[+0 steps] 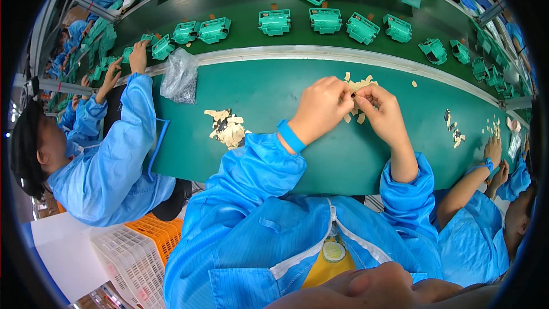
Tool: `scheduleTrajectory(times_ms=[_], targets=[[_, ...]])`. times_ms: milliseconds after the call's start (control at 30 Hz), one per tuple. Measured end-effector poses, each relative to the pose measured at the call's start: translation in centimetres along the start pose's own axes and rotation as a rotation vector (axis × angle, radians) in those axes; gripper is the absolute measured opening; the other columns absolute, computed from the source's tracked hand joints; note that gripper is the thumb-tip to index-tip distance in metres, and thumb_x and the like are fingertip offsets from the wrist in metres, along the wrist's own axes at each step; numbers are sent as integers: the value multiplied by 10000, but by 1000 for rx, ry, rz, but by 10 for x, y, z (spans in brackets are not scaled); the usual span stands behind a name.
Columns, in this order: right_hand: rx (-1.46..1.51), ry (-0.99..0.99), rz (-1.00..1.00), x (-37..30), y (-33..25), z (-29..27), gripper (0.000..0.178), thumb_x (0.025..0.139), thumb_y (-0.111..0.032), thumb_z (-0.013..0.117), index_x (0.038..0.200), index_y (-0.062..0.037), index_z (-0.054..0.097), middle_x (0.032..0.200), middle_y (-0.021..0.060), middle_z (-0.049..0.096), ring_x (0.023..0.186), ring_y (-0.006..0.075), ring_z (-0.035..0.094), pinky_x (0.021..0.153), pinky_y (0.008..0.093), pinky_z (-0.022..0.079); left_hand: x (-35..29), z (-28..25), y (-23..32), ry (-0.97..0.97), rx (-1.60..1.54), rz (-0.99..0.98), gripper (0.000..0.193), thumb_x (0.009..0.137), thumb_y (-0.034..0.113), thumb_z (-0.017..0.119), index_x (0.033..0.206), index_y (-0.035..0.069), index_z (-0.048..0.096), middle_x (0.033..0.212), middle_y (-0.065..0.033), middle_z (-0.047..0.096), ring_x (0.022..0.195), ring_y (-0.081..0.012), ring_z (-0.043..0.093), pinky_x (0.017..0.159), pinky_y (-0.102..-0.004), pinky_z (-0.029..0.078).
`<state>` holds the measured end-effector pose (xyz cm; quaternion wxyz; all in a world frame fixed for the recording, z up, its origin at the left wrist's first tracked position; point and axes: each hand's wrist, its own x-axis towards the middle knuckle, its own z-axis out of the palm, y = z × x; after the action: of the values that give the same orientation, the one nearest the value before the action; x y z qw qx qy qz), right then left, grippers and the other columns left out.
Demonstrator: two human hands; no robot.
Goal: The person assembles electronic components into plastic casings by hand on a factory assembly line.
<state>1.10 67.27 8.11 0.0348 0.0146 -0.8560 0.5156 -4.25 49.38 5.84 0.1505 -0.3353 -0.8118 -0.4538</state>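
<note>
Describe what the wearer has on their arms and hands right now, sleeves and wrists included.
Both arms wear light blue smock sleeves with a fine stripe, gathered at elastic cuffs. The left hand is bare, with a plain blue wristband just above its cuff. The right hand is bare too, its sleeve pushed up the forearm. No gloves, rings or watch show.

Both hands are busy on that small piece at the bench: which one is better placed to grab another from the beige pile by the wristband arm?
Left, probably. The left hand is nearer the beige pile, which lies on its side of the green mat. The right hand would have to cross over.
</note>
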Motion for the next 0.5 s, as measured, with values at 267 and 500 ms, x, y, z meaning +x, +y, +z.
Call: scheduleTrajectory(times_ms=[267, 500], targets=[[550, 115, 129, 3, 3, -15, 103, 948, -38, 655, 1039, 10, 648, 913, 56, 695, 842, 113, 657, 778, 251, 532, 4, -1, -1, -148, 107, -280, 148, 829, 92, 706, 933, -13, 702, 846, -120, 678, 734, -248, 668, 691, -345, 551], [636, 94, 109, 0, 8, -4, 112, 950, -45, 664, 1042, 9, 630, 940, 65, 700, 873, 125, 678, 811, 273, 552, 2, 10, 14, -59, -521, -298, 191, 937, 137, 681, 1048, -18, 691, 1052, -87, 674, 839, -168, 672, 725, -291, 541]])
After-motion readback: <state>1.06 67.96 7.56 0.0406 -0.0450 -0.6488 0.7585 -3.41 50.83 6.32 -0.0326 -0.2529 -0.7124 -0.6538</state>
